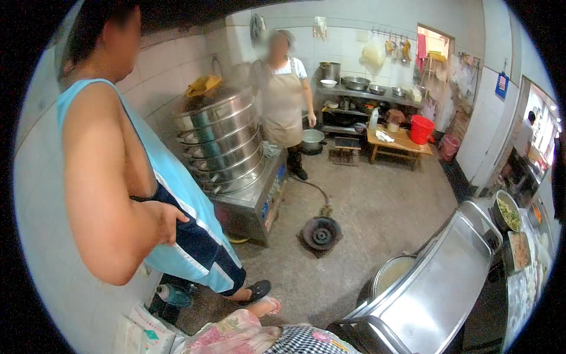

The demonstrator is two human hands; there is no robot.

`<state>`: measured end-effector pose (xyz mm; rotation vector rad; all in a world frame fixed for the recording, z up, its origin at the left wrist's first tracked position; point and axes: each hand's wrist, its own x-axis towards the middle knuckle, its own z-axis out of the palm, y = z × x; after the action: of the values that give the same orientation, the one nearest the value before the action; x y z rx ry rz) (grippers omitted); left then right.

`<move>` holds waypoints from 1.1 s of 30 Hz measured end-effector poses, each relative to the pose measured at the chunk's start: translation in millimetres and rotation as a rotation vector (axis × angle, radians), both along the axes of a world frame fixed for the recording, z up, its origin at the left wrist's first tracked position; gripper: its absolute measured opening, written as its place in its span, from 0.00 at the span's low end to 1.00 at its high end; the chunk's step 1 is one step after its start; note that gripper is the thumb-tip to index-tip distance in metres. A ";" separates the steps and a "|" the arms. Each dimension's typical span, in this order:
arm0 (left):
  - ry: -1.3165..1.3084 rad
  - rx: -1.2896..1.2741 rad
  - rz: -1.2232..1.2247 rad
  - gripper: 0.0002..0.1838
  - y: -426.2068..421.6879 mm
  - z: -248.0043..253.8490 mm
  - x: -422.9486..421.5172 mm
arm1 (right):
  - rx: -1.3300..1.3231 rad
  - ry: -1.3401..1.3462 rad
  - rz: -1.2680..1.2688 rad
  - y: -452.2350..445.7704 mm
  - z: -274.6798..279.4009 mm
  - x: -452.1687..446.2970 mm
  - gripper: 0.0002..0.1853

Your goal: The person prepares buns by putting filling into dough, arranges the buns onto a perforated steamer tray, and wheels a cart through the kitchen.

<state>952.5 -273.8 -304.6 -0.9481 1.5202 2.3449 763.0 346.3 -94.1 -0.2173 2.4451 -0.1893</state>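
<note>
My left hand [263, 307] shows low in the view, coming out of a pink floral sleeve [233, 331]. Its fingers are small and blurred, so their pose is unclear, and no held object can be made out. Beside it is my black-and-white checked apron [303, 339]. The nearest shoe, a black one [258, 289], belongs to the person on the left. My right hand is out of sight. To the right of the apron stands a metal trolley [436, 283] with a shiny top and a raised handle rail.
A person in a blue sleeveless top [159, 159] stands close at left. Behind are stacked metal steamers [227, 147] and a person in a beige apron [281, 106]. A burner [321, 234] sits on the floor, its hose trailing backward. A red bucket [421, 130] rests on a low wooden table [392, 141].
</note>
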 end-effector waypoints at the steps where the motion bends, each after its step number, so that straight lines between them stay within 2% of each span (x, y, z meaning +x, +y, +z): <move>1: 0.009 -0.053 0.059 0.06 7.7 6.7 -6.3 | -0.031 0.003 0.004 -0.3 -5.0 -0.6 0.27; 4: -0.170 -0.272 -0.049 0.06 20.2 18.2 -29.6 | -0.054 0.078 0.050 -26.3 2.0 5.9 0.28; 5: -0.176 -0.234 -0.013 0.05 26.9 25.9 -35.2 | -0.085 0.105 0.063 -31.7 1.4 9.0 0.28; 6: -0.182 -0.197 0.023 0.05 36.9 40.2 -38.9 | -0.021 -0.022 0.008 -58.5 33.1 8.0 0.28; 7: -0.188 -0.160 0.058 0.05 43.1 46.9 -41.3 | -0.074 0.035 0.016 -53.1 20.4 9.2 0.28; 9: -0.177 -0.186 0.018 0.04 49.4 39.4 -42.1 | -0.182 0.147 0.031 -40.5 -14.8 11.5 0.27; 13: -0.137 -0.244 -0.171 0.04 49.3 40.6 -39.1 | -0.139 0.160 0.018 -68.3 1.3 14.1 0.24; 16: -0.203 -0.282 -0.087 0.08 57.3 49.9 -39.8 | -0.137 0.121 -0.006 -77.6 8.1 11.1 0.23; 19: -0.176 -0.369 -0.236 0.08 41.8 19.7 -38.1 | -0.149 0.134 0.005 -81.5 10.8 9.7 0.23; 22: -0.178 -0.363 -0.112 0.08 53.4 35.3 -42.7 | -0.168 0.190 0.049 -76.8 18.1 4.3 0.23; 25: -0.171 -0.424 -0.118 0.08 55.9 55.3 -46.9 | -0.187 0.185 0.042 -77.2 4.1 4.2 0.23; 29: -0.168 -0.333 -0.019 0.08 55.4 52.2 -43.6 | -0.188 0.147 -0.001 -86.3 2.0 1.9 0.23; 32: -0.209 -0.498 -0.162 0.09 49.0 49.5 -38.4 | -0.198 0.159 0.001 -92.8 6.1 4.1 0.23; 33: -0.192 -0.486 -0.142 0.09 48.4 45.9 -35.4 | -0.204 0.158 -0.007 -95.2 13.0 6.1 0.23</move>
<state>917.1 -225.4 -258.7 -1.0823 2.0387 1.7601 769.0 251.1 -81.1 -0.3239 2.5829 -0.4402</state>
